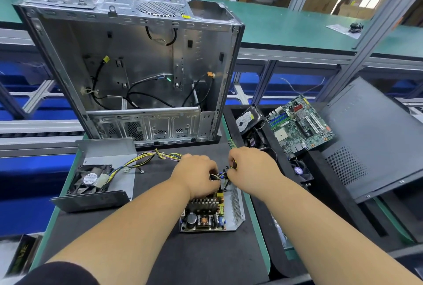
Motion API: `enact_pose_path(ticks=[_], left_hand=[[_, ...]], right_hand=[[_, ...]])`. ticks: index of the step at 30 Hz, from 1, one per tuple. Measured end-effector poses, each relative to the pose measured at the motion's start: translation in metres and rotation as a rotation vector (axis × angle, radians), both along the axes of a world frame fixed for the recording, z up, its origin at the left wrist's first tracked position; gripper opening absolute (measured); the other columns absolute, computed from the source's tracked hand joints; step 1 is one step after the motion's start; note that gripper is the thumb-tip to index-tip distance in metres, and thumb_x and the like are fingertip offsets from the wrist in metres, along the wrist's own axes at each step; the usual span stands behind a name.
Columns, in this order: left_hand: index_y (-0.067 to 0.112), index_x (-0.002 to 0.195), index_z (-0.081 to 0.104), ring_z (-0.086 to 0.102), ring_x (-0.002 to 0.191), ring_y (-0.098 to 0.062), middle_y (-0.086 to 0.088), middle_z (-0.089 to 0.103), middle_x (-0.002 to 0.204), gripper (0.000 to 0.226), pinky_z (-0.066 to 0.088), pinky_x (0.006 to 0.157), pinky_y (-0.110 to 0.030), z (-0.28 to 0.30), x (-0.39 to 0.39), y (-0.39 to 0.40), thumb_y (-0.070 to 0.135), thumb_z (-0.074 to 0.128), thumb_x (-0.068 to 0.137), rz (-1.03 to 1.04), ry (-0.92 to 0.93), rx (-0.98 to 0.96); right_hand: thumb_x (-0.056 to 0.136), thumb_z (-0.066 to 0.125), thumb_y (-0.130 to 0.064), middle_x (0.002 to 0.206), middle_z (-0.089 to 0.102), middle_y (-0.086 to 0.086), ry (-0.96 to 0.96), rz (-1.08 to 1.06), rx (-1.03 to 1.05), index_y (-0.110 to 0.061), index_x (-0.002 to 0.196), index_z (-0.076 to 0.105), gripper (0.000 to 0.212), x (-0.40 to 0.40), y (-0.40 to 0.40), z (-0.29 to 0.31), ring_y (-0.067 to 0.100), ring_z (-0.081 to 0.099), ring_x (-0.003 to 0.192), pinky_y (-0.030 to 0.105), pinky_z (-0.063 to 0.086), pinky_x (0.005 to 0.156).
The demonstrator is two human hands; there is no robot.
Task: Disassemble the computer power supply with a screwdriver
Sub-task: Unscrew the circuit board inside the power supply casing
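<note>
Power supply (211,212): open perforated metal tray on the black mat (174,255), near me; finned heatsink, green board.
Wires (222,176): thin, coloured, bunched at its far end.
My left hand (196,176): fingers curled, pinching wires.
My right hand (250,168): likewise pinching them.
Cover (100,179): grey sheet metal with black fan, left.

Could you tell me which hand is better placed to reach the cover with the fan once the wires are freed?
The left hand, probably. The cover with the fan lies on the left side of the mat, nearer that hand. The right hand would have to cross over the power supply board. Both hands now grip wires.
</note>
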State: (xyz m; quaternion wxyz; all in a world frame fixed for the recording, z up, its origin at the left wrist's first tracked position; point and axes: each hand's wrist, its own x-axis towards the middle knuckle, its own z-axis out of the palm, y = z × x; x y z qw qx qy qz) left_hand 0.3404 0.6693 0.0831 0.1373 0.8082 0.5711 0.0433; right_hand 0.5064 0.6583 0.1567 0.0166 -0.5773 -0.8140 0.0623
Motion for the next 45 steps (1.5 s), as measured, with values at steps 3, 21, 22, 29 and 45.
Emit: enact_pose_path(ticks=[3,21,22,29,45], left_hand=[[0.035,0.108,0.065,0.058,0.106,-0.019,0.007,0.063,0.107,0.034,0.036,0.096,-0.038,0.0,0.0,-0.001,0.053,0.053,0.081,-0.001,0.004,-0.003],[0.035,0.107,0.066,0.058,0.108,-0.018,0.008,0.064,0.106,0.033,0.035,0.097,-0.037,0.0,0.0,0.0,0.053,0.055,0.082,0.001,-0.019,0.002],[0.035,0.107,0.066,0.058,0.107,-0.018,0.008,0.064,0.106,0.032,0.035,0.097,-0.037,0.001,0.0,-0.001,0.053,0.055,0.082,0.001,-0.016,0.003],[0.035,0.107,0.066,0.058,0.109,-0.017,0.009,0.064,0.108,0.032,0.035,0.098,-0.036,0.001,0.0,-0.001,0.052,0.055,0.083,0.002,-0.015,0.01],[0.035,0.105,0.066,0.058,0.106,-0.017,0.009,0.064,0.105,0.032,0.036,0.095,-0.036,0.0,0.001,-0.001,0.052,0.054,0.082,0.01,-0.018,0.015]], right_hand=[[0.097,0.047,-0.052,0.075,0.053,-0.004,-0.055,-0.016,0.022,-0.021,0.088,0.052,0.032,-0.001,0.0,-0.001,0.023,0.052,0.077,0.032,0.032,0.057],[0.095,0.05,-0.04,0.083,0.055,0.001,-0.028,-0.015,-0.004,-0.016,0.094,0.043,0.025,-0.002,-0.005,0.0,0.028,0.053,0.077,0.034,0.034,0.059],[0.099,0.044,-0.048,0.079,0.053,0.0,-0.086,-0.027,0.024,-0.016,0.095,0.041,0.032,-0.003,-0.005,-0.001,0.027,0.052,0.073,0.033,0.033,0.056],[0.102,0.048,-0.03,0.092,0.063,0.009,-0.033,-0.029,-0.062,-0.011,0.108,0.044,0.02,-0.008,-0.002,-0.004,0.03,0.056,0.077,0.034,0.039,0.061],[0.102,0.041,-0.049,0.089,0.064,0.006,-0.069,-0.048,0.056,-0.015,0.101,0.044,0.034,-0.004,-0.001,-0.005,0.031,0.059,0.081,0.036,0.037,0.061]])
